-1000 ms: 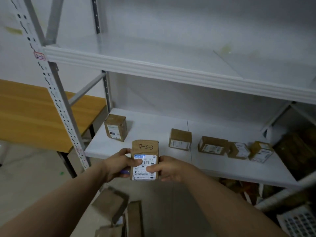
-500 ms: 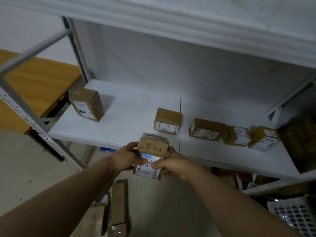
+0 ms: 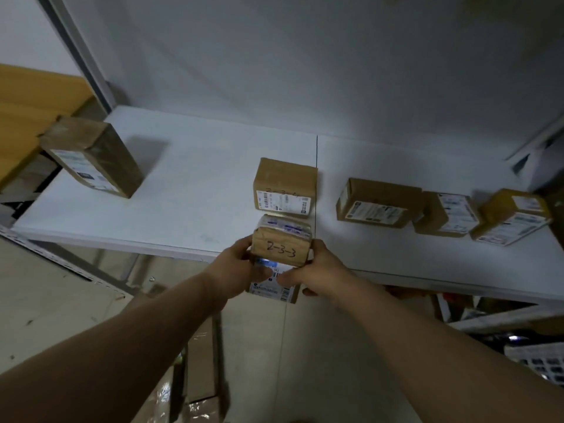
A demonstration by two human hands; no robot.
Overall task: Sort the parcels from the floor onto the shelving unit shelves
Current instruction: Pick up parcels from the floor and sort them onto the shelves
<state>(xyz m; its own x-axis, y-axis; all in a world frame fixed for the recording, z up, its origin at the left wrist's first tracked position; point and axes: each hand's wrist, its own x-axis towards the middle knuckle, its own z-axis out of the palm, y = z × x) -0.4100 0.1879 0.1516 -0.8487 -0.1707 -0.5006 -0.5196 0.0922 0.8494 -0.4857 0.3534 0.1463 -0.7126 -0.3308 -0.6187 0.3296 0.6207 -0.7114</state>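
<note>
A brown parcel marked 2-3-3 [image 3: 280, 250] is held at the near edge of the white shelf [image 3: 183, 215]. It is pinched from both sides: the grip of the left hand [image 3: 236, 267] is curled round its left side, that of the right hand [image 3: 317, 273] round its right. A second parcel [image 3: 285, 184] is seen just beyond it, a row of three parcels [image 3: 378, 203] to the right, and a tall parcel [image 3: 91, 161] far left.

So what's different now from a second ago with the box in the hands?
The parcel marked 2-3-3 has moved forward, over the front edge of the shelf, just in front of the middle box. The left hand and right hand still grip its sides. The other boxes on the shelf stayed put.
</note>
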